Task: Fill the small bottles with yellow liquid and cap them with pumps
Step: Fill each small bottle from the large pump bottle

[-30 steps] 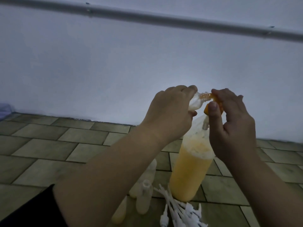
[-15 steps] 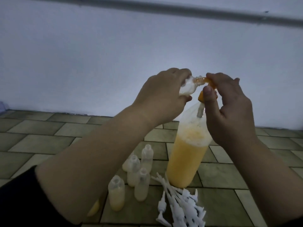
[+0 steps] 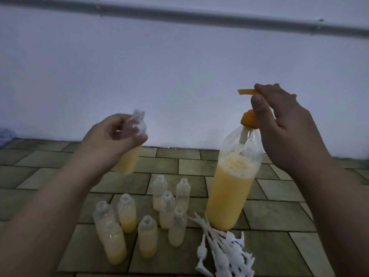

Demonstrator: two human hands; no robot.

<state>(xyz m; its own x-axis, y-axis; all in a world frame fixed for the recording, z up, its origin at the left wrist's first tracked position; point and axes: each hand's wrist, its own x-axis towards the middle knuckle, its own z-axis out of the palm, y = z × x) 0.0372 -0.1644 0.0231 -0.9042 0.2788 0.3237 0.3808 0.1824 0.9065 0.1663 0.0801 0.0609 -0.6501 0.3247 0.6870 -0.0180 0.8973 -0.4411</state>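
Head view: a tiled floor [image 3: 275, 216] meets a pale wall [image 3: 179, 76] crossed by a pipe [image 3: 199, 16]. Left hand [image 3: 113, 136] grips a small bottle [image 3: 129, 148], part full of yellow liquid and blurred at the neck. Right hand [image 3: 279, 124] pinches the orange pump spout [image 3: 246, 91] of the large bottle [image 3: 231, 186], about two-thirds full of yellow liquid. Below the left hand stand open small bottles [image 3: 147, 240] with varying fills. White pumps [image 3: 225, 254] lie below the right hand, partly cut off.

Tiled floor [image 3: 199, 166] of grey-green rectangular slabs; plain white wall [image 3: 179, 76] behind, meeting floor along a straight edge; grey pipe [image 3: 199, 16] crossing wall near top; pale cloth [image 3: 5, 134] at far left.
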